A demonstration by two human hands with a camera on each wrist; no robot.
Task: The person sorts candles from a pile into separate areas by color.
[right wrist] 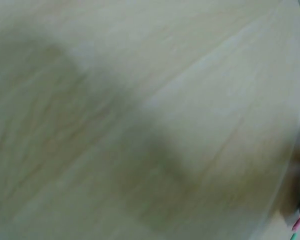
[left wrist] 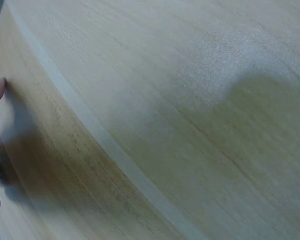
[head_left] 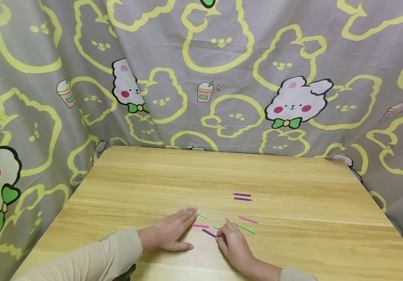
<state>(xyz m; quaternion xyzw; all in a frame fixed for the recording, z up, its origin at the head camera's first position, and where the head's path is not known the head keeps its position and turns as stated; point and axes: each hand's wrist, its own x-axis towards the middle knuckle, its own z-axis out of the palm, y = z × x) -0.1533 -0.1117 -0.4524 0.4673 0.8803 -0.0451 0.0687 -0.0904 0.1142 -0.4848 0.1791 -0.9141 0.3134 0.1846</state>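
Observation:
My left hand [head_left: 174, 231] lies palm down on the table with its fingers straight. Beside its fingertips are a light green candle [head_left: 202, 215] and a pink candle [head_left: 201, 225], thin as sticks. With curled fingers, my right hand [head_left: 234, 245] pinches the end of a purple candle [head_left: 208, 233] between thumb and forefinger. Around that hand lie a green candle [head_left: 246, 228], a pink candle [head_left: 248, 219] and the partly hidden ends of another pink and another green one. Only slivers of the hands enter the wrist views, at their edges.
Farther back, two purple candles [head_left: 242, 194] lie side by side. The wooden table [head_left: 152, 171] has rounded far corners. A grey curtain [head_left: 173, 50] with yellow outlines and white animal heads hangs behind it and along both sides.

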